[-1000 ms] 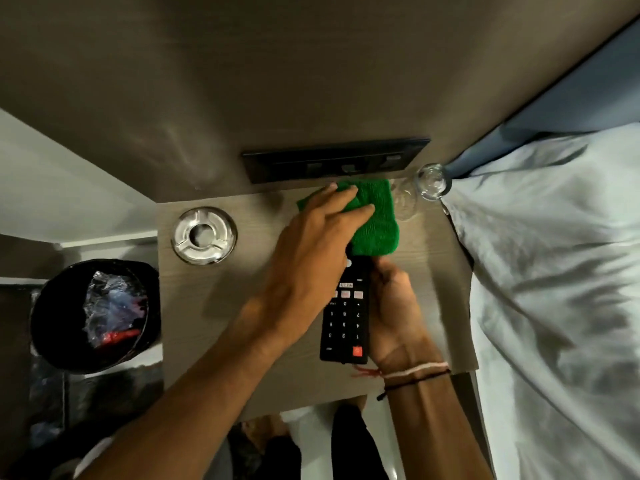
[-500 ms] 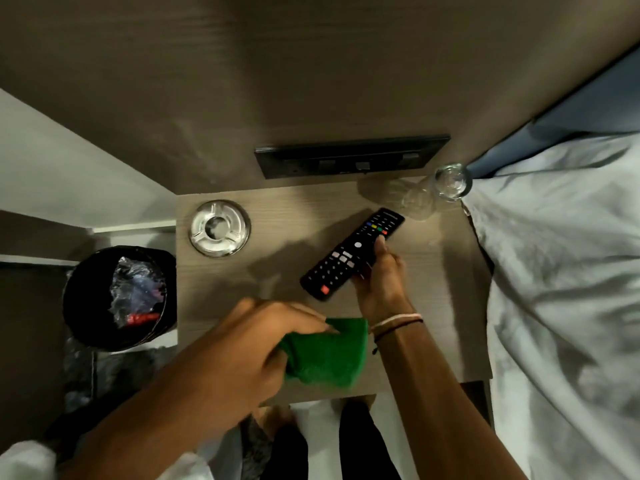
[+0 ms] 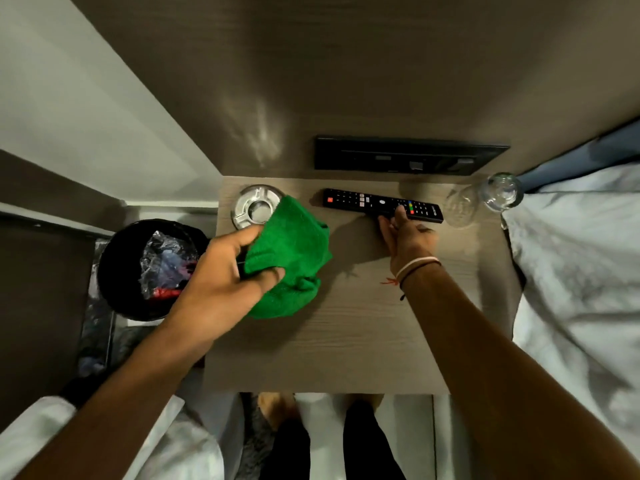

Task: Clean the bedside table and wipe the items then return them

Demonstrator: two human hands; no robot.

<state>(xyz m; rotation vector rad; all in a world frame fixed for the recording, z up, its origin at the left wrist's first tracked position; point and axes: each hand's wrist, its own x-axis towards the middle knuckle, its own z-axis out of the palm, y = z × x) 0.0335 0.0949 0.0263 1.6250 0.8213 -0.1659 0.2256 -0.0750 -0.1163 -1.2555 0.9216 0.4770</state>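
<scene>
while the right hand [image 3: 408, 233] lays the remote [image 3: 381, 205] flat at the back of the bedside table [image 3: 363, 341], fingers loose on it, the left hand [image 3: 221, 282] pinches the green cloth [image 3: 291, 258] over the ashtray [image 3: 254, 206], probably next to wipe. two glasses [image 3: 485, 199] wait by the bed [image 3: 581, 271]; a bin [image 3: 152, 268] stands left.

The left hand [image 3: 221, 282] is closed in a fist around a green cloth [image 3: 291, 258], forearm reaching in from the lower left. The right hand [image 3: 407, 233] is stretched forward, palm down, fingers extended, fingertips [image 3: 400, 213] touching the remote [image 3: 381, 204]. Thread bands circle the right wrist; its forearm comes from the lower right.
</scene>
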